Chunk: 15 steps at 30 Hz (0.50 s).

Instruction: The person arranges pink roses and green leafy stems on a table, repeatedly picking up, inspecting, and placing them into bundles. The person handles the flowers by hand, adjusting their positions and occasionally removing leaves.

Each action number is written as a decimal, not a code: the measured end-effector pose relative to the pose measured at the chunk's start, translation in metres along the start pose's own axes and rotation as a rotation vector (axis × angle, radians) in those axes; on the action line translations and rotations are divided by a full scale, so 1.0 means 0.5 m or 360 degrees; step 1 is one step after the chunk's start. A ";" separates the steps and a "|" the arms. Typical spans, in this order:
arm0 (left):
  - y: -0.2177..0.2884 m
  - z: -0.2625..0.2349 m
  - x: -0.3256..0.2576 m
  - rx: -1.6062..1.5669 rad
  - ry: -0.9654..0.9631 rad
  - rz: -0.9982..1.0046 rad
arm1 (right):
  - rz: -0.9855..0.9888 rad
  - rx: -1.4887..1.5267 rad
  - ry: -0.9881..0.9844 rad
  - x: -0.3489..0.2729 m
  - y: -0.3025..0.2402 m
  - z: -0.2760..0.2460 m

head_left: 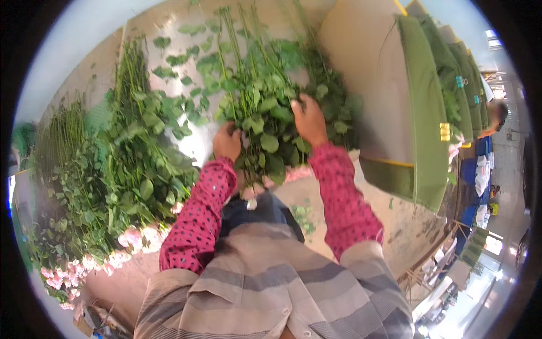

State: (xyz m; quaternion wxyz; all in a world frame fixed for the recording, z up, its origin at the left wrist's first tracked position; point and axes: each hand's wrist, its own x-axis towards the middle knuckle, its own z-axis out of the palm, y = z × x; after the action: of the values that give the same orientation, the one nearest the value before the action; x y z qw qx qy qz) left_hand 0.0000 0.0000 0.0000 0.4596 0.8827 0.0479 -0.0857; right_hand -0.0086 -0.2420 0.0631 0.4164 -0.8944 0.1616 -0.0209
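A bunch of leafy rose stems (259, 96) lies on the pale table (186, 34) right in front of me, stems pointing away, pink blooms (293, 174) at my side. My left hand (227, 141) is closed around the bunch near its lower leaves. On the right side of the bunch, my right hand (308, 118) presses flat on the foliage with its fingers spread among the leaves. Both sleeves are pink with dark dots.
A long row of pink roses (113, 164) with green stems lies along the table's left side. Loose leaves (186, 62) are scattered on the tabletop. At right stand a beige panel (367, 73) and green padded partitions (429, 113); another person (497, 116) is far right.
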 end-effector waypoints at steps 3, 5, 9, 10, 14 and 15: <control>0.013 0.015 -0.004 -0.0036 -0.0017 0.0052 | 0.0118 -0.0224 -0.0032 0.045 0.029 0.026; 0.005 0.030 -0.007 0.0069 -0.0085 0.0036 | 0.0332 -0.0279 -0.0194 0.055 0.052 0.057; 0.020 0.066 -0.009 -0.0258 -0.0234 -0.0022 | 0.0102 -0.0243 -0.0129 0.046 0.055 0.112; 0.025 0.069 -0.007 -0.0466 -0.0327 -0.0115 | 0.0020 -0.0261 -0.0146 0.041 0.045 0.122; 0.054 0.056 -0.002 -0.1183 -0.0672 -0.0730 | 0.0162 0.0270 -0.0428 0.036 0.001 0.139; 0.070 0.046 0.000 -0.1223 -0.0723 -0.0830 | 0.0231 0.0453 -0.0641 0.035 -0.001 0.130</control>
State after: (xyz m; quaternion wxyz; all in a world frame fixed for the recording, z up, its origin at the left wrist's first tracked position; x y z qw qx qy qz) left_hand 0.0033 -0.0388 0.0152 0.7128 0.5680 0.1933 -0.3632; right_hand 0.0194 -0.1991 0.0190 0.5623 -0.7990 0.1346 0.1652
